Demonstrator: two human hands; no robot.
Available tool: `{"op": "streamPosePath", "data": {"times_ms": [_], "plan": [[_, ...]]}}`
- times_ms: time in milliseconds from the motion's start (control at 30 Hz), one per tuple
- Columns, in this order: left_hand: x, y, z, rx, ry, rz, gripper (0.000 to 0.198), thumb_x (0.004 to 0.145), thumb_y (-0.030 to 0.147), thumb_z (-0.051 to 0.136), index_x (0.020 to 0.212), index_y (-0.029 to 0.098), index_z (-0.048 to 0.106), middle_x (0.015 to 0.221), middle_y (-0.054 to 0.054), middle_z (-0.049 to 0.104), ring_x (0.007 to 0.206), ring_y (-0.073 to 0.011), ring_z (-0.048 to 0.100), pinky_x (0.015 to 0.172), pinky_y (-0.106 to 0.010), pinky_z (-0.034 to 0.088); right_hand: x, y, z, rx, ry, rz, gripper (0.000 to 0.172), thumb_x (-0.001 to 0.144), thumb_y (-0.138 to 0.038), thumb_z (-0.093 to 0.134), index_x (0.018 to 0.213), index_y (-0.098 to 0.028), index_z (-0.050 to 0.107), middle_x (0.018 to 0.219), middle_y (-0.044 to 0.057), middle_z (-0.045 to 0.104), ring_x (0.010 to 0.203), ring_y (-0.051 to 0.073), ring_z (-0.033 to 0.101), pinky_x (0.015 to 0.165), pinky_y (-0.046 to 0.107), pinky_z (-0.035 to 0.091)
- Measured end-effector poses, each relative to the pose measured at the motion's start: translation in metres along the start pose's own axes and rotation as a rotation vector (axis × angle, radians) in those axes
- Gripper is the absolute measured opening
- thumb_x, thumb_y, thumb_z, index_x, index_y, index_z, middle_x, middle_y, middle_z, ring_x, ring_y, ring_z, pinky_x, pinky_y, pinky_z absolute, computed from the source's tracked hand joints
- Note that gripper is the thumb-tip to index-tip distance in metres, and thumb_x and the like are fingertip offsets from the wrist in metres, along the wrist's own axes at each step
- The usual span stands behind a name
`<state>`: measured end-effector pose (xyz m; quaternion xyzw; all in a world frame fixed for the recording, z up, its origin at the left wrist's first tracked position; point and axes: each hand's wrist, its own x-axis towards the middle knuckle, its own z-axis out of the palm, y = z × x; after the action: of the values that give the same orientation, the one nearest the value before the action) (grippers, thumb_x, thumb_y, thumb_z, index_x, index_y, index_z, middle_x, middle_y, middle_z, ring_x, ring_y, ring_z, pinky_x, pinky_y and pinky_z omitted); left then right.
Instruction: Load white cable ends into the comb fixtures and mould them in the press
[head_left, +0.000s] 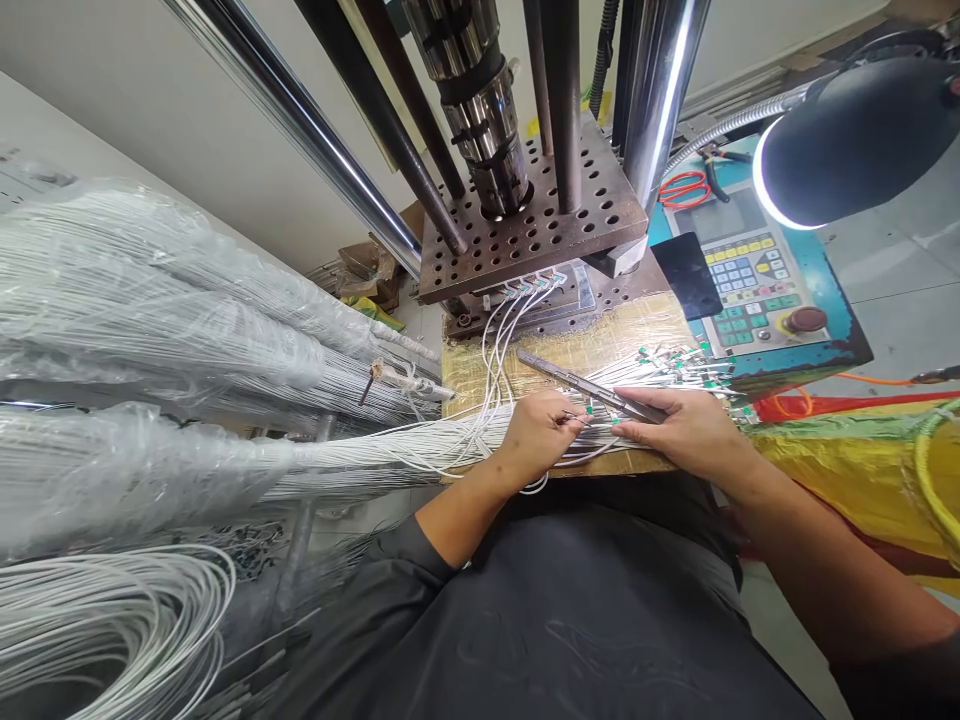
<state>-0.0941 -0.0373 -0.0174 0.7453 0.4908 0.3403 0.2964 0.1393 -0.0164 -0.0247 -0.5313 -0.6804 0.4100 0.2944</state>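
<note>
My left hand (541, 435) pinches the end of a white cable with thumb and forefinger, beside a small green tip. Facing it, my right hand (686, 432) grips the right end of a dark slotted metal bar (571, 380), which slants up and left over the board. One or more green-tipped cable ends sit by the bar; how they are seated is too small to tell. Under both hands runs a thick bundle of white cables (405, 445), coming from the left. Many green-tipped cable ends (679, 368) lie heaped behind my right hand.
Ahead stands a press with a perforated steel plate (536, 235); several white cables (499, 345) run into the tooling beneath it. A control panel (757, 285), orange-handled scissors (684, 190) and a lamp (855, 140) are right. Plastic-wrapped cable bundles (142, 300) and a coil (180, 620) fill the left.
</note>
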Motion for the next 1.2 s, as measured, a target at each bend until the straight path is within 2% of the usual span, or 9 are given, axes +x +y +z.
{"op": "streamPosePath", "data": {"times_ms": [133, 433, 567, 733, 900, 1000, 1200], "plan": [[0.001, -0.001, 0.002, 0.074, -0.075, -0.037, 0.01, 0.087, 0.017, 0.071, 0.08, 0.017, 0.078, 0.078, -0.005, 0.075, 0.071, -0.0156, 0.065, 0.07, -0.027, 0.049, -0.001, -0.001, -0.001, 0.005, 0.003, -0.002, 0.046, 0.07, -0.039, 0.083, 0.113, -0.023, 0.081, 0.112, 0.004, 0.077, 0.106, 0.033, 0.074, 0.104, 0.043, 0.059], [0.001, 0.0, 0.004, 0.19, -0.108, -0.09, 0.016, 0.087, 0.015, 0.066, 0.074, 0.018, 0.074, 0.076, -0.004, 0.073, 0.072, -0.0172, 0.064, 0.07, -0.029, 0.048, 0.0, 0.001, 0.001, -0.009, -0.001, -0.011, 0.046, 0.071, -0.04, 0.081, 0.114, -0.022, 0.08, 0.112, 0.004, 0.076, 0.105, 0.033, 0.074, 0.105, 0.044, 0.058], [0.001, 0.002, 0.005, 0.28, -0.122, -0.065, 0.018, 0.087, 0.014, 0.063, 0.072, 0.018, 0.071, 0.074, -0.004, 0.069, 0.073, -0.0176, 0.062, 0.072, -0.029, 0.048, 0.0, 0.005, 0.002, 0.001, 0.0, -0.018, 0.045, 0.071, -0.04, 0.081, 0.113, -0.023, 0.081, 0.112, 0.003, 0.076, 0.105, 0.033, 0.074, 0.104, 0.044, 0.058], [0.001, 0.006, 0.006, 0.417, -0.141, 0.003, 0.019, 0.086, 0.011, 0.058, 0.07, 0.018, 0.067, 0.075, -0.006, 0.064, 0.076, -0.019, 0.059, 0.075, -0.031, 0.046, -0.001, 0.008, 0.003, -0.009, -0.013, -0.002, 0.052, 0.072, -0.043, 0.079, 0.118, -0.018, 0.079, 0.116, 0.006, 0.075, 0.109, 0.034, 0.073, 0.107, 0.045, 0.056], [0.003, 0.01, 0.006, 0.551, -0.199, 0.036, 0.023, 0.088, 0.012, 0.056, 0.067, 0.017, 0.063, 0.074, -0.008, 0.062, 0.074, -0.0207, 0.056, 0.073, -0.033, 0.045, -0.001, 0.009, 0.006, -0.018, -0.016, -0.022, 0.047, 0.073, -0.041, 0.08, 0.116, -0.022, 0.08, 0.114, 0.004, 0.076, 0.106, 0.033, 0.073, 0.106, 0.044, 0.057], [0.005, 0.01, 0.009, 0.586, -0.195, 0.037, 0.022, 0.088, 0.013, 0.056, 0.069, 0.017, 0.065, 0.075, -0.008, 0.063, 0.074, -0.0216, 0.057, 0.073, -0.034, 0.044, -0.001, 0.008, 0.007, -0.043, -0.014, -0.033, 0.045, 0.076, -0.039, 0.079, 0.117, -0.021, 0.079, 0.117, 0.005, 0.075, 0.109, 0.032, 0.072, 0.108, 0.04, 0.055], [0.012, 0.005, 0.015, 0.492, -0.136, -0.105, 0.022, 0.085, 0.012, 0.059, 0.064, 0.017, 0.062, 0.072, -0.006, 0.063, 0.072, -0.019, 0.057, 0.07, -0.031, 0.043, 0.0, 0.003, 0.007, -0.076, 0.006, -0.007, 0.048, 0.074, -0.04, 0.076, 0.118, -0.019, 0.079, 0.117, 0.004, 0.075, 0.111, 0.03, 0.072, 0.106, 0.037, 0.055]]}}
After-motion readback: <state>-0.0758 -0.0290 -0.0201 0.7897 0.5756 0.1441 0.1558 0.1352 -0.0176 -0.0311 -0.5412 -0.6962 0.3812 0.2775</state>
